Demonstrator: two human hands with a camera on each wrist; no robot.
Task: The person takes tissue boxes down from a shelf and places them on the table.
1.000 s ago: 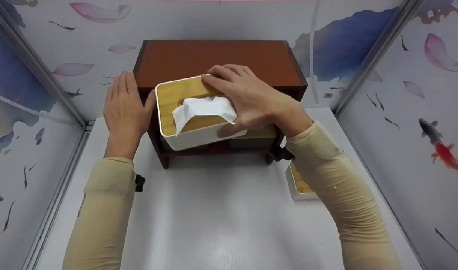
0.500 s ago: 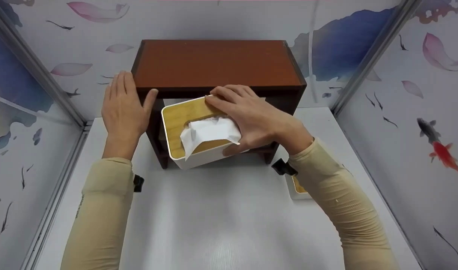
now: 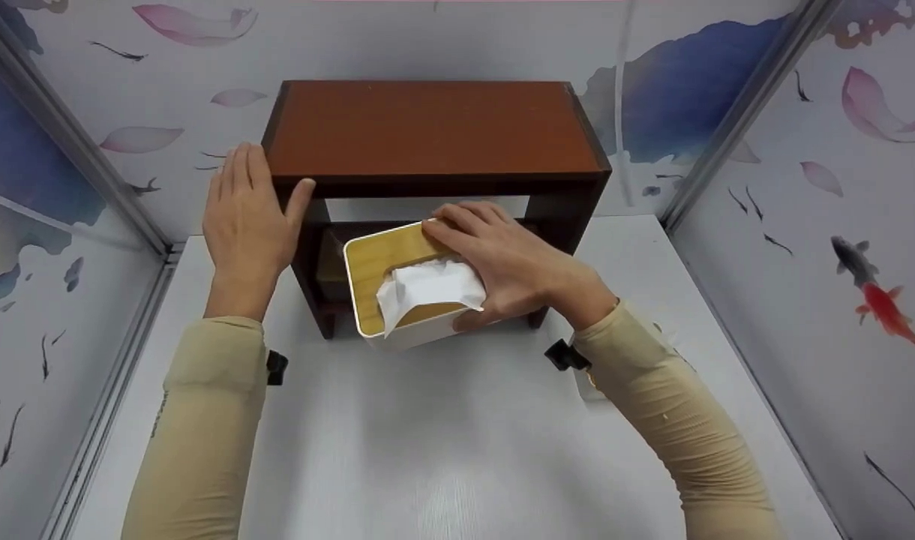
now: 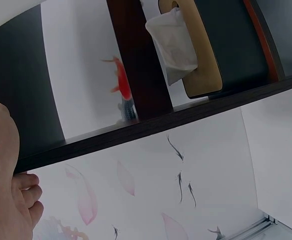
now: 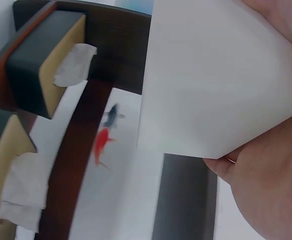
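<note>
My right hand (image 3: 502, 262) grips a white tissue box (image 3: 375, 262) with a wooden lid, thumb on its near side and fingers over the far edge. A white tissue (image 3: 431, 289) sticks out of its slot. The box is tilted, held in front of the small brown shelf (image 3: 427, 127); its plain white underside fills much of the right wrist view. My left hand (image 3: 251, 217) holds the shelf's left side panel, fingers straight along the outside and thumb at the front edge. In the left wrist view the dark panel (image 4: 111, 135) lies between thumb and fingers.
Dark tissue boxes with wooden faces, one upper (image 5: 46, 60) and one lower (image 5: 6, 165) in the right wrist view, stand on the shelf's lower board. Another box (image 3: 592, 386) on the white table (image 3: 427, 450) is mostly hidden by the right sleeve. Printed walls (image 3: 840, 225) enclose the table.
My right hand has brought the tissue box down and slightly right, from overlapping the shelf's front edge toward the table. My left thumb no longer overlaps the box; the left hand otherwise stays at the panel.
</note>
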